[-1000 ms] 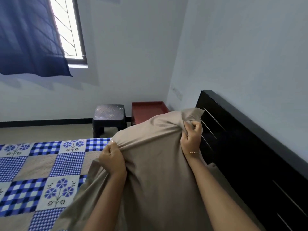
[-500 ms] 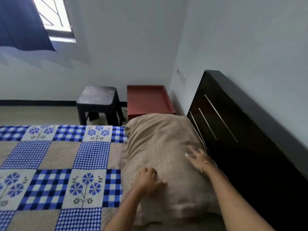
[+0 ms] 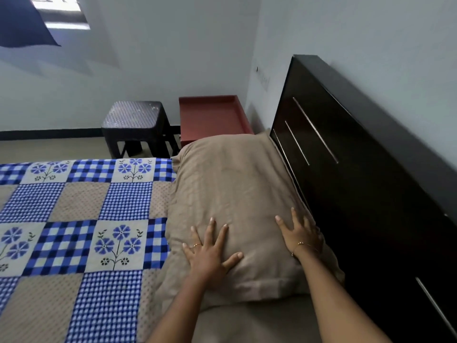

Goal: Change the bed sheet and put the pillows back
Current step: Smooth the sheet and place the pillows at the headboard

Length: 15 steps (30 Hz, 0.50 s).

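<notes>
A second ago both hands were gripping the tan pillow (image 3: pixel 235 194) by its top and holding it up off the bed; half a second ago it was already lying flat, the left hand loosely curled on it. Now the pillow lies at the head end of the bed, its long side touching the dark headboard (image 3: pixel 358 169), its far end at the bed's far edge. The left hand (image 3: pixel 210 253) has opened out since then: its fingers are spread and straight, palm pressed flat on the near part of the pillow, a ring showing on one finger. The right hand (image 3: pixel 300 235) rests palm down on the pillow's edge just beside the headboard, fingers spread, a thin bracelet at the wrist. Neither hand pinches the fabric.

The checked bed sheet (image 3: pixel 74 231), blue squares with flower panels and tan squares, covers the mattress up to the pillow's left side; the pillow lies over its edge. A second tan cushion or cover shows under the near end of the pillow, though what it is cannot be told.

Beyond the far edge of the bed stand a dark stool (image 3: pixel 136 125) and a red side table (image 3: pixel 212 117) with a raised rim, holding nothing visible. A blue curtain (image 3: pixel 22 23) hangs at the window.
</notes>
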Motion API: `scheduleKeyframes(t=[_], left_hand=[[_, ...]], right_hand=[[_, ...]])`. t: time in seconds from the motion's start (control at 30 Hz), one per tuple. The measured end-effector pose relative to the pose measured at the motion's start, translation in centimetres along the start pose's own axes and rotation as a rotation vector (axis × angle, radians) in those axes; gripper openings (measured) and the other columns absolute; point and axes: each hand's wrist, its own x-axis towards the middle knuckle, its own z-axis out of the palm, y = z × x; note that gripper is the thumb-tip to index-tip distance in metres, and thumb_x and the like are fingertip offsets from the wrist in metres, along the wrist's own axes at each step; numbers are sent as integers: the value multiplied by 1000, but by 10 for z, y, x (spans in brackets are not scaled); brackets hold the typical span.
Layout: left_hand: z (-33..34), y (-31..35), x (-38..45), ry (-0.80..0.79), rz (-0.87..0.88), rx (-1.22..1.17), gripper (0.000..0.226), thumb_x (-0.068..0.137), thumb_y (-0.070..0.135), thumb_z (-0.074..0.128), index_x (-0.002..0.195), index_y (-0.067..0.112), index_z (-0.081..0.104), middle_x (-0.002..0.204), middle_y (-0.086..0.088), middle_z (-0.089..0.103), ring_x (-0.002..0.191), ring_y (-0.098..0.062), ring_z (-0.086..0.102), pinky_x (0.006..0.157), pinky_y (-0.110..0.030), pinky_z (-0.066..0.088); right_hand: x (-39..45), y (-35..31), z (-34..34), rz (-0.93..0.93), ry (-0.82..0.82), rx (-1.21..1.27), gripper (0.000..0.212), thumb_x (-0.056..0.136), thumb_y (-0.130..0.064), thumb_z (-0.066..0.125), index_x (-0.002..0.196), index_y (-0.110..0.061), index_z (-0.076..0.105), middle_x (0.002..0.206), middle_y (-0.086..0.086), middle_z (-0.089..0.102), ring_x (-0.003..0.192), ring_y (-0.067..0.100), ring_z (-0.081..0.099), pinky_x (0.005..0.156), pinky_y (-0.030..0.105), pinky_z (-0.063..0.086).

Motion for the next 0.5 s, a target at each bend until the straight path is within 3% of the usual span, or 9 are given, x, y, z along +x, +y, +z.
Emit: scheduleKeyframes(t=[0.1, 0.3, 0.4, 0.5], left_hand=[[4, -4, -13, -28, -4, -41, 84, 81, 75, 35, 145, 44, -9, 151, 12, -31, 139, -33, -26, 113, -58, -2], [-6, -11, -31, -101, 57, -13, 82, 86, 65, 42, 148, 37, -3, 154, 4, -24, 141, -33, -20, 116, -48, -3], [-19, -16, -47, -31, 63, -104, 70, 90, 47, 51, 149, 26, 18, 158, -4, 0, 144, -32, 0, 118, -40, 7], [-35, -15, -66, 124, 72, -161, 53, 92, 30, 54, 140, 15, 39, 148, -10, 30, 137, -27, 26, 113, -33, 21]], right_hand=[[-17, 9, 8, 31, 99, -12, 67, 89, -66, 22, 148, -34, 13, 155, 9, 19, 141, 28, 18, 114, 42, 13], [-53, 11, 5, 122, 74, -40, 60, 96, -52, 18, 149, -25, 10, 156, 11, 11, 143, 30, 7, 113, 53, 10], [-78, -7, -11, 67, 89, -50, 57, 97, -46, 26, 148, -23, 16, 153, 15, 16, 142, 32, 8, 112, 56, 14], [-108, -29, -21, -129, 177, -58, 56, 96, -43, 35, 147, -21, 24, 149, 16, 24, 141, 32, 13, 107, 54, 22]])
